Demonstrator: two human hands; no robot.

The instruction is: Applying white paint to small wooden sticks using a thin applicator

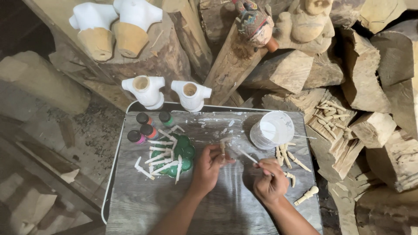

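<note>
Near the middle of the grey wood-grain tray table point(143, 204), the person's left hand point(208, 167) pinches a small carved wooden piece point(223, 146) between thumb and fingertips, holding it upright just above the board. The right hand point(270, 180) has its fingers pressed together around a thin paintbrush point(247, 156), whose tip points left and far toward the wooden piece; whether the tip touches it cannot be told.

Just far and right of the brush stands a clear plastic cup of white paint point(273, 129). Beside it, unpainted wooden limbs point(287, 157) lie on the table, and one more peg-shaped piece point(307, 195) rests near the right edge. Left of the left hand, a green palette point(185, 152) carries white-painted limbs point(159, 159) laid across it, with four small paint bottles point(148, 126) just beyond.

At the far edge of the table, two white-painted torsos point(167, 92) stand side by side. Behind them a tree stump point(152, 56) holds two more torsos point(115, 26), half white and half bare wood. A painted puppet head point(254, 21) leans among split logs point(370, 78) stacked to the right, where a heap of small wooden sticks point(333, 115) rests. White smears mark the table's far part.
</note>
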